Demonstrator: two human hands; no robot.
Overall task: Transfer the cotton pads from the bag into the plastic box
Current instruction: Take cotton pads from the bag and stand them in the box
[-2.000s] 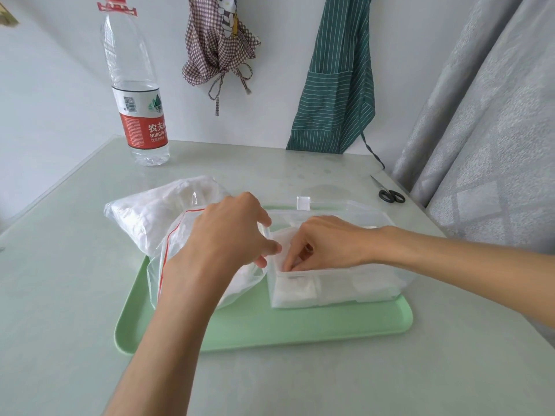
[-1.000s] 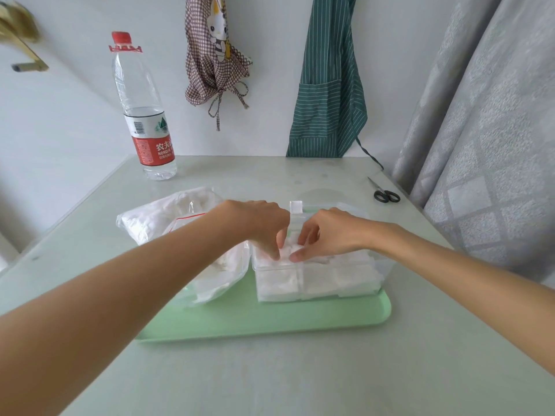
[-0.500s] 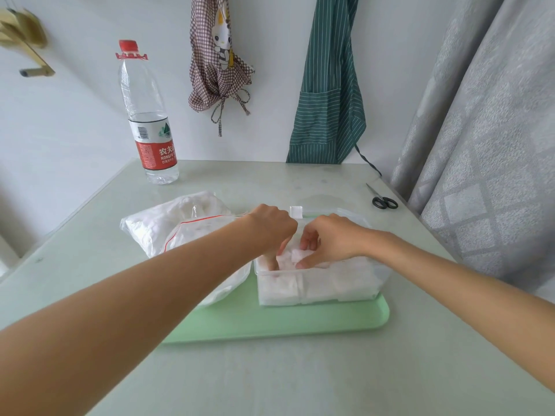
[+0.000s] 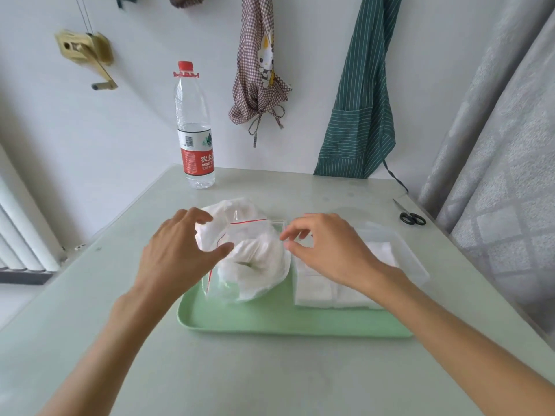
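Cotton pads (image 4: 255, 259) lay as a soft white heap inside a thin, crinkled clear bag (image 4: 246, 235) with a red zip line, resting on the left half of the tray (image 4: 270, 319); more pads sat stacked flat in the plastic box (image 4: 399, 253) on the tray's right half. The tray was smooth, pale green, rectangular with rounded corners and a low rim. Left of the tray's far corner, the left hand (image 4: 177, 253) hovered at the bag's side, its grip spread apart, holding nothing. Above the tray's middle, the right hand (image 4: 330, 250) had thumb and forefinger nearly together at the bag's mouth; whether they pinched the film could not be told. The box was translucent, rigid and rectangular. Beyond the tray, a ribbed clear water bottle (image 4: 195, 130) with a red label stood on the glossy tabletop (image 4: 270, 370), and black-handled scissors (image 4: 411, 216) lay far right.
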